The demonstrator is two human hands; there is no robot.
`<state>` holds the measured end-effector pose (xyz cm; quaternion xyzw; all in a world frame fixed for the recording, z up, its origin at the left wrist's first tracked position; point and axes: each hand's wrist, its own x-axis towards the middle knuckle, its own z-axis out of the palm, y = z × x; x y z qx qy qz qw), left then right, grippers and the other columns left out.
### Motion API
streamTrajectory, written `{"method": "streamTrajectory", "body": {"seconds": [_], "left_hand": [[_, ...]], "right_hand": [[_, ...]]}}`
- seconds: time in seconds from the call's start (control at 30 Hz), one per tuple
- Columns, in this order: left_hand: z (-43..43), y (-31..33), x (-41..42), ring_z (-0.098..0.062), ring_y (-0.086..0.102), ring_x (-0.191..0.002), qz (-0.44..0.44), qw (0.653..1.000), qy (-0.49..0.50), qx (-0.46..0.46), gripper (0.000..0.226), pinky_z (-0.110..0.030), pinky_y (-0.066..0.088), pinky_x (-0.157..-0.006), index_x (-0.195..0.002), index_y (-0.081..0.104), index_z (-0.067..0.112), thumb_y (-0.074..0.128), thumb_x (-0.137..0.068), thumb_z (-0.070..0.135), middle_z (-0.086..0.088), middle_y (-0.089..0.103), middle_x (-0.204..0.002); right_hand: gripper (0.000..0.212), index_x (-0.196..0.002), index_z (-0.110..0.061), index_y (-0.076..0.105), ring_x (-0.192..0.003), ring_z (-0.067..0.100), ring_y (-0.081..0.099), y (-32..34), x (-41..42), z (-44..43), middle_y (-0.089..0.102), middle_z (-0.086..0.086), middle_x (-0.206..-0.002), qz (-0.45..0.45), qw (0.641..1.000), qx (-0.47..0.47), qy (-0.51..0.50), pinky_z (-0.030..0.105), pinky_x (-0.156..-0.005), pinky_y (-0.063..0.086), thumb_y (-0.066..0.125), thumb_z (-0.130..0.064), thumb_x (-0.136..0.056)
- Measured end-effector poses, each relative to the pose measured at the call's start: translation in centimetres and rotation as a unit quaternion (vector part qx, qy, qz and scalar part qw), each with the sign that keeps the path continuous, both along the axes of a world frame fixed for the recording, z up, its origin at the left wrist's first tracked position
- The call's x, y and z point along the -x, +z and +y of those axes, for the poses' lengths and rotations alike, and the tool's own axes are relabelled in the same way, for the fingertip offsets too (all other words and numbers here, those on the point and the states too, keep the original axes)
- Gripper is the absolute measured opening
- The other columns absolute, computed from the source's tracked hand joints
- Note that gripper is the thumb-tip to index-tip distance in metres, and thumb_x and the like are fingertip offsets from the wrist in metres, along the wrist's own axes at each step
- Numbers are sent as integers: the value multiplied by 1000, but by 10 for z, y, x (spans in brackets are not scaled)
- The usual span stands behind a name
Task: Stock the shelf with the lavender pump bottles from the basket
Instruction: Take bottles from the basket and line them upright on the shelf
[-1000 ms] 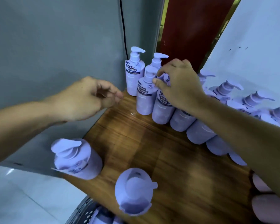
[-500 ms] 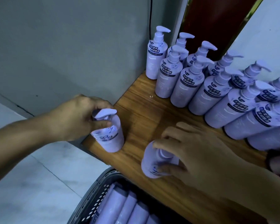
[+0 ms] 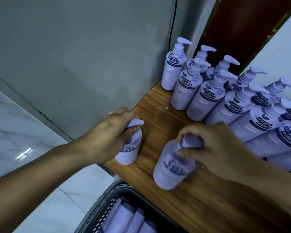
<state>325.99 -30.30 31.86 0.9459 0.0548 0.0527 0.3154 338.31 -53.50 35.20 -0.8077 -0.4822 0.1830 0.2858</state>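
Two lavender pump bottles stand near the front of the wooden shelf (image 3: 160,130). My left hand (image 3: 111,133) grips the pump head of the left bottle (image 3: 129,152) at the shelf's left edge. My right hand (image 3: 213,148) is closed around the pump of the right bottle (image 3: 171,169). Several more lavender pump bottles (image 3: 207,100) stand in two rows along the back, running from the corner to the right. Below the shelf's front edge, the grey basket (image 3: 97,214) holds several bottles lying down.
A grey wall panel (image 3: 74,56) borders the shelf on the left, with a black cable (image 3: 173,22) running down it. A dark red panel (image 3: 242,27) and a white wall (image 3: 279,52) stand behind the rows. White tiled floor (image 3: 15,128) lies lower left.
Both hands left the back row and came down onto the two front bottles. My left hand took the left bottle's pump, my right hand took the right one's. The view dropped toward the basket.
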Motion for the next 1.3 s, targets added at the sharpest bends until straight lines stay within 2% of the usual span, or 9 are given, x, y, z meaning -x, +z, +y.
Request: {"method": "streamTrajectory", "body": {"seconds": [0.17,0.27,0.47,0.53,0.73,0.87,1.0,1.17,1.3], "left_hand": [[16,1,-26,-3,50,-75,-20,995,71,61,10,-6,35,-71,-88,56,6,55,-95,12,1,56,-82],[19,0,-42,4,51,-74,-34,995,63,71,7,-2,33,-69,-88,56,-5,56,-92,1,-11,58,-86],[35,2,-94,-7,41,-65,-32,993,85,69,14,-15,37,-61,-86,55,3,55,-95,14,4,51,-71],[37,2,-107,-7,41,-64,-35,995,82,49,14,-6,34,-56,-84,53,9,54,-96,15,7,49,-71],[36,-12,-128,-27,52,-92,-59,996,63,-11,11,-20,30,-73,-97,59,6,50,-92,2,-13,59,-95],[38,-15,-133,-19,43,-86,-72,996,41,-16,15,-18,24,-74,-89,47,20,51,-94,7,-6,51,-90],[41,-20,-136,-22,45,-91,-68,997,30,-22,8,-20,24,-74,-100,54,7,49,-97,12,-10,54,-96],[41,-21,-130,-16,38,-86,-82,996,26,-30,9,-19,21,-74,-101,54,7,49,-98,15,-7,50,-91],[42,-23,-126,-15,40,-87,-82,996,39,-18,8,-19,23,-72,-96,53,10,49,-98,17,-2,48,-89]], "right_hand": [[15,-85,-15,68,-40,6,61,-2,-34,44,65,-6,-54,-5,993,-65,-102,24,-43,52,77,-27,-79],[20,-88,-11,68,-45,8,63,2,-56,72,67,-6,-61,-42,988,-76,-131,32,-49,56,76,-27,-81],[26,-88,4,66,-70,33,67,2,-107,136,68,20,-77,-62,977,-84,-187,51,-71,55,72,-22,-86],[24,-90,13,62,-75,35,64,-1,-124,156,65,28,-87,-70,982,-53,-170,54,-77,52,65,-11,-89],[19,-100,3,65,-90,24,61,-8,-158,192,67,13,-99,-165,979,36,-114,37,-89,48,61,-13,-91],[23,-108,-6,68,-95,24,61,-9,-181,193,67,10,-103,-171,972,88,-133,37,-91,50,62,-18,-90],[27,-111,-11,70,-96,23,59,-7,-197,189,62,4,-97,-190,966,120,-130,32,-89,48,64,-21,-87],[16,-73,-13,63,-96,20,54,-5,-207,181,43,-2,-81,-197,968,119,-102,25,-85,37,66,-15,-89],[6,-87,-14,67,-85,11,44,-5,-215,178,40,-5,-81,-188,971,106,-102,20,-73,32,72,-18,-85]]}}
